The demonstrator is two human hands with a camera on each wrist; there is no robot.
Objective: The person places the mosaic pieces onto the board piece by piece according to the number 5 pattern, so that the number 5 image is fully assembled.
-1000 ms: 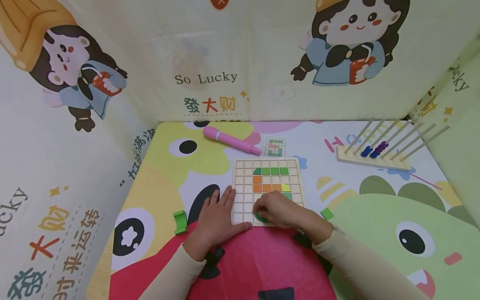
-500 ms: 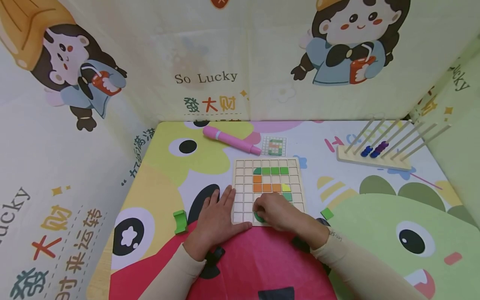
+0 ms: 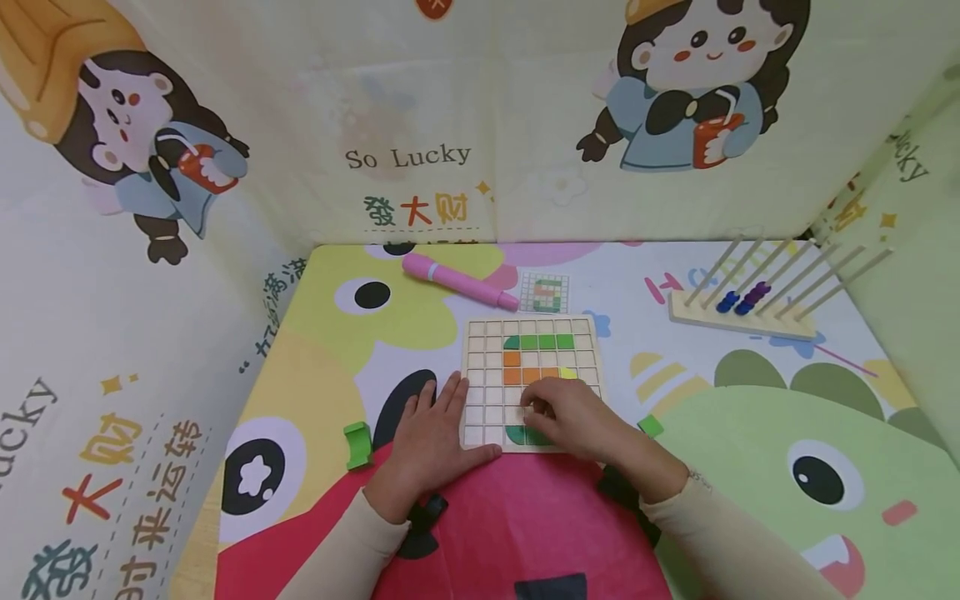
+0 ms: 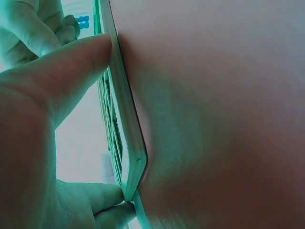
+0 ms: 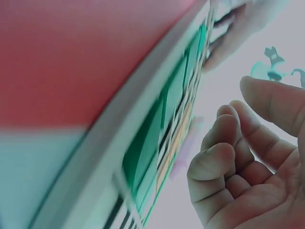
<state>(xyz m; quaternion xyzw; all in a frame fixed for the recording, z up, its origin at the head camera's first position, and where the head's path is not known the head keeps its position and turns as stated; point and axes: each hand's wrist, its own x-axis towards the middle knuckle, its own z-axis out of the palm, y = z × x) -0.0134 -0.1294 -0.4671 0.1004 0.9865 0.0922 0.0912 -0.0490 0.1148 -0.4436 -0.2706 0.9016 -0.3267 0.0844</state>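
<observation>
A wooden grid board (image 3: 474, 414) lies on the table with coloured tiles in some cells. My left hand (image 3: 426, 442) rests at its near left corner, straight fingers along the left edge; the thumb (image 4: 81, 59) touches the front edge in the left wrist view. My right hand (image 3: 573, 417) hovers over the board's lower right part. Its fingers (image 5: 217, 162) are loosely curled, the thumb apart, nothing between them. Beneath it, a rounded green tile (image 3: 515, 435) sits in the front row beside another green tile (image 3: 534, 437). Orange tiles (image 3: 512, 376) and a yellow tile (image 3: 567, 374) lie farther back.
A small pattern card (image 3: 545, 292) and a pink marker (image 3: 459, 282) lie behind the board. A rack with upright pegs and beads (image 3: 742, 317) stands at back right. A green arch block (image 3: 358, 445) lies left, a loose green square tile (image 3: 650, 426) right.
My right hand has shifted slightly right, off the rounded green tile, and its thumb and fingers have parted. The green tile beside it now shows. The left hand stays in place.
</observation>
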